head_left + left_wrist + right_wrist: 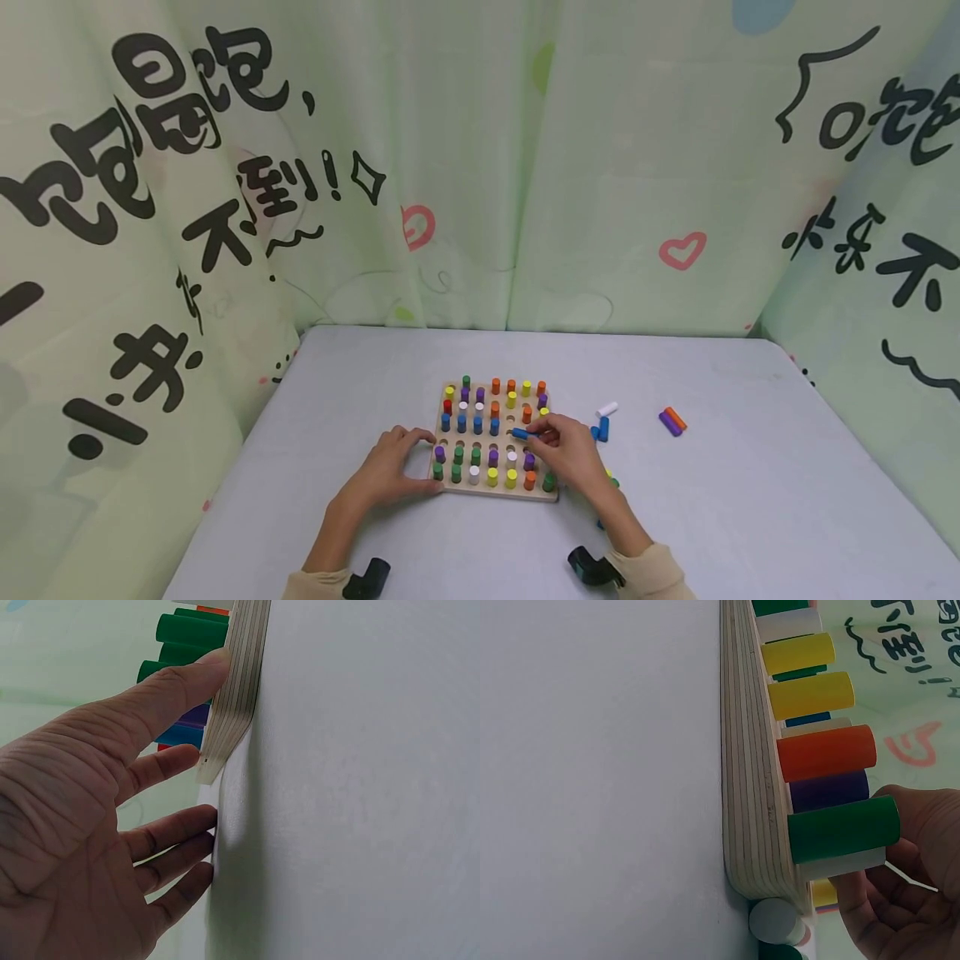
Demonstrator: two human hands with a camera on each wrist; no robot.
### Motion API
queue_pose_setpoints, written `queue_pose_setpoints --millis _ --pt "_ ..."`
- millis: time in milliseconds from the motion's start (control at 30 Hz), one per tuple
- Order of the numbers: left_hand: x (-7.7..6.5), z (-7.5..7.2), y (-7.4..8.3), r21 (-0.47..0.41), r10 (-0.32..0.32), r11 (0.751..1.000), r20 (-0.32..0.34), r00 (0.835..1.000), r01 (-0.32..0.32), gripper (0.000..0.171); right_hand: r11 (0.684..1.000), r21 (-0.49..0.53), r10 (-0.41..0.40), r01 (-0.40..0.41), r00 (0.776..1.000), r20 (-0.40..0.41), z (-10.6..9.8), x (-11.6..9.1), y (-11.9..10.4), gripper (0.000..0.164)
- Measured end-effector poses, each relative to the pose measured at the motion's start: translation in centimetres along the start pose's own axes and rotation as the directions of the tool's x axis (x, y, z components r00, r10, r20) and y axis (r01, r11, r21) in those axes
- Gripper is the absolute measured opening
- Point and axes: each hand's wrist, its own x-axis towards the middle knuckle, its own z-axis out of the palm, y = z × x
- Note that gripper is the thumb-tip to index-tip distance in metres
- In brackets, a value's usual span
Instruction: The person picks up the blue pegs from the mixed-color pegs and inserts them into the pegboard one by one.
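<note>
A wooden pegboard (495, 492) lies on the table, with rows of coloured pegs upright in its holes. My right hand (566, 454) pinches a blue peg (519, 433) between thumb and fingers, tilted nearly flat over the board, at the right end of the row of blue pegs (477, 426). In the right wrist view, a green peg (844, 829) hides part of that hand, and the held peg is not visible. My left hand (382, 468) touches the board's left side, fingers spread. Its thumb (180, 682) rests against the board's edge in the left wrist view.
Right of the board lie a loose white peg (607, 409), blue pegs (603, 429), and an orange peg (676, 417) beside a purple peg (670, 424). More loose pegs are partly hidden by the right forearm. A printed curtain (585, 167) surrounds the white table (750, 467).
</note>
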Motion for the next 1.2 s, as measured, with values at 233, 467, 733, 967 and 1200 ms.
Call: queue_pose_setpoints --millis 233,467,733,967,1200 --pt "0.0 0.0 0.2 -0.011 -0.013 1.0 0.005 1.0 0.013 0.063 1.0 0.004 0.02 -0.02 1.0 0.017 0.3 0.3 -0.3 0.013" --pt "-0.1 0.0 0.2 -0.016 -0.006 1.0 0.003 1.0 0.006 0.063 1.0 0.002 0.025 -0.025 1.0 0.015 0.5 0.7 -0.5 0.016" --pt "0.0 -0.1 0.1 -0.009 -0.003 1.0 0.002 1.0 0.003 0.064 0.999 0.024 -0.025 0.025 1.0 -0.01 0.8 1.1 -1.0 0.018" --pt "0.0 -0.1 0.1 -0.008 0.001 1.0 0.0 1.0 -0.001 0.064 1.0 0.006 -0.027 0.027 1.0 -0.016 1.0 1.2 -1.4 0.018" --pt "0.0 -0.1 0.1 -0.004 -0.007 1.0 0.0 1.0 0.007 0.064 0.999 0.015 -0.045 0.045 0.999 -0.021 1.1 1.2 -1.7 0.016"
